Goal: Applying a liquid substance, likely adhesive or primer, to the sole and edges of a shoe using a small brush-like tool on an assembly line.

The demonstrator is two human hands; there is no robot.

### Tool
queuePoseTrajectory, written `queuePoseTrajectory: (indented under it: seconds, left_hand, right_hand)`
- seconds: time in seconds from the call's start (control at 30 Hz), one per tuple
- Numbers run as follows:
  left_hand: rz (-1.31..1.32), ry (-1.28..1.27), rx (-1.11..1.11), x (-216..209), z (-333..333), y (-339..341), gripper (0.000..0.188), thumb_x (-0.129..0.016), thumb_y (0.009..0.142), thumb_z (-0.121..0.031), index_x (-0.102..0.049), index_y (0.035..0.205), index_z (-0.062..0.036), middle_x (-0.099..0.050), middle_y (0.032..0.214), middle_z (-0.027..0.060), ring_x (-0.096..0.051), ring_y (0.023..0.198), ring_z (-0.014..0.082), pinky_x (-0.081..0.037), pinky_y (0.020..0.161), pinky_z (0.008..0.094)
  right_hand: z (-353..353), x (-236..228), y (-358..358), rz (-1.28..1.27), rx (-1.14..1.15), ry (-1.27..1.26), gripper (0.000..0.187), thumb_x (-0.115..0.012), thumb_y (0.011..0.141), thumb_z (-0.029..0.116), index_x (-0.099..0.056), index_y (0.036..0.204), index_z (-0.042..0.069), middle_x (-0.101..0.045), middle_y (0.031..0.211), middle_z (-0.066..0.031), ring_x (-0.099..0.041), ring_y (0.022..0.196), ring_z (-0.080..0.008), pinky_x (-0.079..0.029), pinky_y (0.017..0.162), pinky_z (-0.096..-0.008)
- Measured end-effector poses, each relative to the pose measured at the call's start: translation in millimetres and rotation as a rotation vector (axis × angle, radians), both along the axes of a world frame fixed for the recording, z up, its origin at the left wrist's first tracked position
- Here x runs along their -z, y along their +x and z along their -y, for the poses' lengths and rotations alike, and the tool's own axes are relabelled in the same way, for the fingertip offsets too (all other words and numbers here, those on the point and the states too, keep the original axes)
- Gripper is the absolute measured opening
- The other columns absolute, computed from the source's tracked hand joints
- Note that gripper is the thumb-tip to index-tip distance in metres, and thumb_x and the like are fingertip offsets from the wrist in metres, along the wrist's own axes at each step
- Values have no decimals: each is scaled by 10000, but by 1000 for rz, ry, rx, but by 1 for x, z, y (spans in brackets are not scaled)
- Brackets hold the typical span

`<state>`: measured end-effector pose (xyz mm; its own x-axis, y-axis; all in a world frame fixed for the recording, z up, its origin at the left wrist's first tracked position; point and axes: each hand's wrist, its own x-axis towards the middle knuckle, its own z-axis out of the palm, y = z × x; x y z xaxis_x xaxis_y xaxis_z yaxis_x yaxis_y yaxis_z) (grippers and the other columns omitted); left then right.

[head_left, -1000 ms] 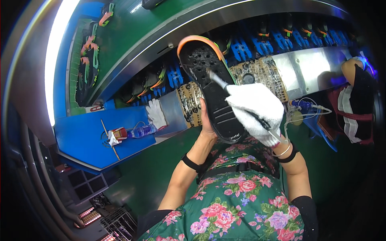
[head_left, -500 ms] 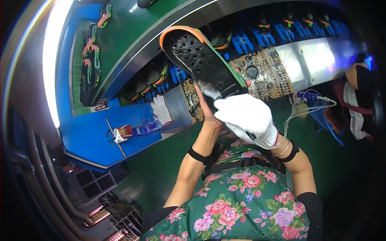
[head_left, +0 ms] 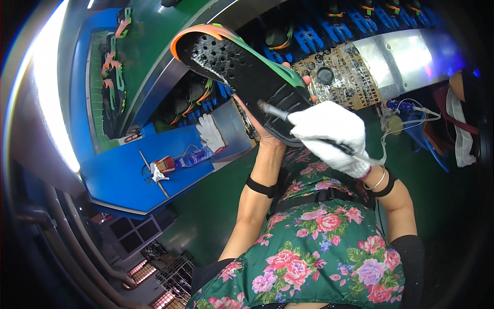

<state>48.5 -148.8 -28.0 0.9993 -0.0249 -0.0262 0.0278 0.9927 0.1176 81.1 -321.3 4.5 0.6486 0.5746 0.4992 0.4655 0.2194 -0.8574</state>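
A black shoe sole (head_left: 257,85) with an orange and green rim and many small holes in its upper part is held up before me, tilted to the left. Bare, my left hand (head_left: 265,129) wraps around it from beneath: the thumb lies along the left edge and fingertips show past the right edge. My right hand (head_left: 332,134), in a white knitted glove, is closed on a brush (head_left: 277,112) whose bristles meet the inner face of the sole near its lower part. A thin tube trails from the gloved hand. Whitish wet patches show on the sole's upper part.
Shoe parts sit on blue holders (head_left: 309,38) behind a metal rail (head_left: 406,62) partly wrapped in taped cardboard (head_left: 339,77). On the blue side table (head_left: 118,180) lie a white glove (head_left: 210,133), a plastic bottle (head_left: 194,157) and a red cup (head_left: 164,165). Tubing (head_left: 406,108) hangs at right.
The sole has shifted left and a little up in view. My right hand has turned, and the brush bristles, blurred and white before, now show darker against the sole.
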Motion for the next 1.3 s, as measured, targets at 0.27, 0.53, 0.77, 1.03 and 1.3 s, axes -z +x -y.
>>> queuePoseTrajectory:
  seconds: [0.27,0.53,0.77,1.03,1.3]
  left_hand:
    - [66,-20,-82,9,-10,3,1105,-483,846,-891,-349,1589,-85,-495,1523,209,-535,1328,455,-519,998,657]
    - [59,59,-52,19,-21,0,1062,-518,857,-862,-335,1610,-136,-353,1601,254,-498,1329,511,-511,991,673]
    - [43,139,64,21,-32,-5,1087,-550,843,-857,-308,1627,-144,-270,1644,287,-524,1293,542,-532,986,629]
    - [58,160,193,20,-42,0,1212,-570,804,-878,-264,1620,-36,-347,1560,361,-610,1198,524,-570,954,572]
    - [-100,282,317,9,-51,-15,1148,-591,833,-813,-273,1619,-39,-391,1511,393,-632,1180,512,-586,962,545]
  right_hand:
    - [1,6,6,-118,-73,82,150,-800,809,11,-790,944,76,-790,1018,-111,-758,919,-247,-598,816,-372]
    - [3,10,3,-78,-219,64,228,-795,777,31,-818,978,135,-791,1044,-80,-747,911,-264,-594,806,-369]
    - [4,13,-5,179,-198,-49,204,-815,792,78,-818,991,122,-793,1056,-71,-746,934,-247,-597,816,-356]
    - [3,16,-7,233,-285,-84,318,-783,824,89,-775,1140,124,-773,1126,-76,-740,905,-252,-590,795,-350]
    - [7,1,10,295,-212,-127,251,-793,817,62,-789,1068,74,-786,1088,-90,-754,944,-247,-607,818,-365]
